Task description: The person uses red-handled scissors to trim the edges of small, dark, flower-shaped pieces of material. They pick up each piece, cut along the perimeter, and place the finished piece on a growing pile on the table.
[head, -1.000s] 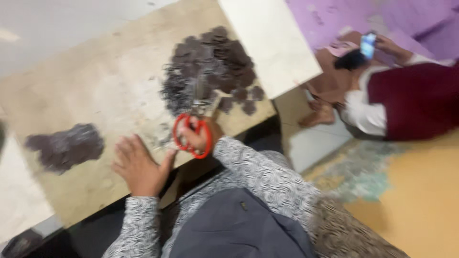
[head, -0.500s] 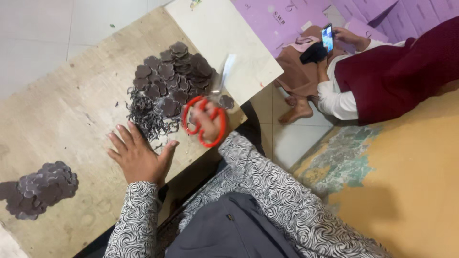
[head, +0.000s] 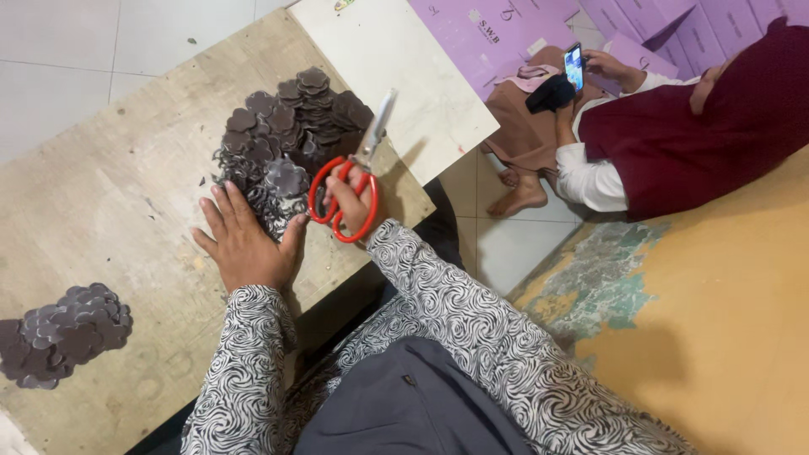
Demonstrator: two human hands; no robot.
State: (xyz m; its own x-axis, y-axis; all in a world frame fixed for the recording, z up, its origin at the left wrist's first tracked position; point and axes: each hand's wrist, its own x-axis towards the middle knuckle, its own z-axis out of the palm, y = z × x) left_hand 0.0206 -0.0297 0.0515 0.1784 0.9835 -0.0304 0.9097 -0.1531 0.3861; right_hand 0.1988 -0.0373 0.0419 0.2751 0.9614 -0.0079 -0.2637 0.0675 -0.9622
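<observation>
Plywood board point(head: 126, 194): right hand point(head: 354, 198) still holds scissors point(head: 345, 190); left hand point(head: 249, 244) stays flat, open.

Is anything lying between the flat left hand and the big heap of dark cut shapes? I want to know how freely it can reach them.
Nothing visible does. The left hand lies flat on the wooden board with its fingertips at the near edge of the heap of dark cut shapes. The right hand holds the red scissors off to the side.

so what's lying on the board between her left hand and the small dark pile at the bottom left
Nothing but bare wooden board. In the head view the stretch from the left hand to the small pile of dark cutouts shows only worn, stained wood.
</observation>
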